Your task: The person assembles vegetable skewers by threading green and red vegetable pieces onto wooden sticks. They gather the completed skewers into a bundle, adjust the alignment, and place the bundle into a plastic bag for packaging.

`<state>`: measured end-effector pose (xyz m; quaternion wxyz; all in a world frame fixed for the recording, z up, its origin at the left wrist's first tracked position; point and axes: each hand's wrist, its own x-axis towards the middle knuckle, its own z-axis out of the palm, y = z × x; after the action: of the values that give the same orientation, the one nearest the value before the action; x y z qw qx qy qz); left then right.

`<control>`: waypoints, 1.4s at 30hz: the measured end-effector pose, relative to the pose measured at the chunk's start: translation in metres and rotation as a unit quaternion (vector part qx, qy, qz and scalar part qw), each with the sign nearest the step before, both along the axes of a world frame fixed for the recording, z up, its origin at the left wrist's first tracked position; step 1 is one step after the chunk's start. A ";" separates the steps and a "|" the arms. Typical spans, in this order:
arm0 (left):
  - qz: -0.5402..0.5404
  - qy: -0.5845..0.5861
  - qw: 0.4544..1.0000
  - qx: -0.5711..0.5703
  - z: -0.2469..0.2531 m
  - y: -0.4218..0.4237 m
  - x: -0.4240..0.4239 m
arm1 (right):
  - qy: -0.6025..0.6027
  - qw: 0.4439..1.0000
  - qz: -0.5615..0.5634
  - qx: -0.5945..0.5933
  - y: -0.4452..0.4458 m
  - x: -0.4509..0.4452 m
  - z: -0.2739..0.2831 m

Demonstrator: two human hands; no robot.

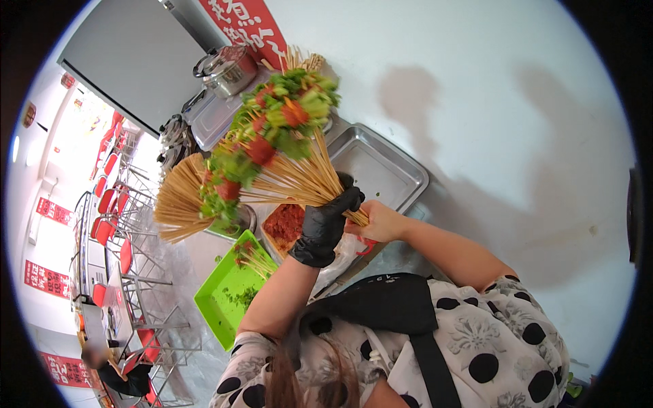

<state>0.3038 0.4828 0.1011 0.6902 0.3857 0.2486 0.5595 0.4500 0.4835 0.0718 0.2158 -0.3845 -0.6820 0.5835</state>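
Observation:
My left hand [326, 224], in a black glove, grips a large bundle of wooden skewers [306, 178] by the sticks. Green leafy vegetables [311, 102] and red meat pieces [261, 150] crowd the far ends, fanned out and somewhat blurred. My bare right hand [380, 222] is at the butt ends of the sticks, its fingers curled and partly hidden. Below the bundle sits a container of red minced meat [283, 224], partly covered by my left hand. A bright green tray [206, 296] at the left holds a few skewers [252, 260] and leaf scraps [242, 297].
Bare sticks [178, 199] fan out left of the bundle. Behind stand a steel tray [403, 178] against the wall, a plastic lid [214, 120] and a steel pot [229, 71]. Red chairs [107, 232], tables and a seated person [120, 372] are farther left.

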 end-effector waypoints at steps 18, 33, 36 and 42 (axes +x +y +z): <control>0.114 0.220 0.969 -0.012 -0.144 0.119 0.053 | 0.154 0.970 -0.102 0.161 0.164 0.007 -0.196; 0.167 0.267 0.948 0.050 -0.156 0.138 0.054 | 0.132 0.982 -0.086 0.102 0.145 0.003 -0.169; 0.080 0.162 0.983 -0.043 -0.137 0.127 0.051 | 0.117 0.967 -0.149 0.169 0.126 0.002 -0.178; -0.036 0.043 0.994 -0.093 -0.100 0.103 0.043 | 0.020 0.998 -0.027 0.060 0.092 0.016 -0.092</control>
<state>0.3463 0.5860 0.0010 0.7311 0.3523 0.3155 0.4917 0.4661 0.5756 -0.0197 0.2679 -0.3774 -0.7006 0.5430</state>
